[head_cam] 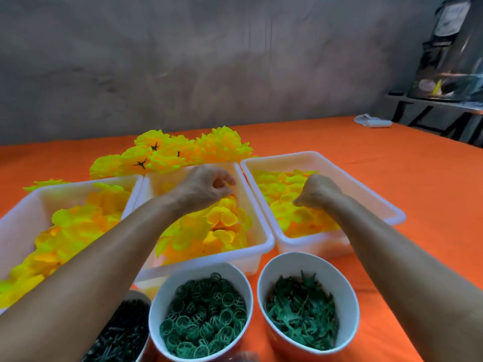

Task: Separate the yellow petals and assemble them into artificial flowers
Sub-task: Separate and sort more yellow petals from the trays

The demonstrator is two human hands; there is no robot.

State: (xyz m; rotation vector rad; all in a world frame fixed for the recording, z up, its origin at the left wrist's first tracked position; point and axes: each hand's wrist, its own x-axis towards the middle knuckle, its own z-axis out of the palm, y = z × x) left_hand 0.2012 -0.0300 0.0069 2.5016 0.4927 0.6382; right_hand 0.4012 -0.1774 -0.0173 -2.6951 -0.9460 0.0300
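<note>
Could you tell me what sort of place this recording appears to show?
Probably a small craft workshop: an orange-covered table holds white tubs of yellow petals, bowls of green plastic parts and finished flowers, against a bare grey wall.

Table [392, 178]: three trays side by side, left tray [31, 205], middle tray [257, 231], right tray [339, 163], each holding petals [217, 223]. Behind the trays: finished flowers [183, 150]. Before the trays: three bowls in a row, left bowl [136, 296], middle bowl [167, 291], right bowl [339, 273]. Far right corner: folded cloth [372, 121].

three white trays [257, 246], three bowls [308, 259]
</note>
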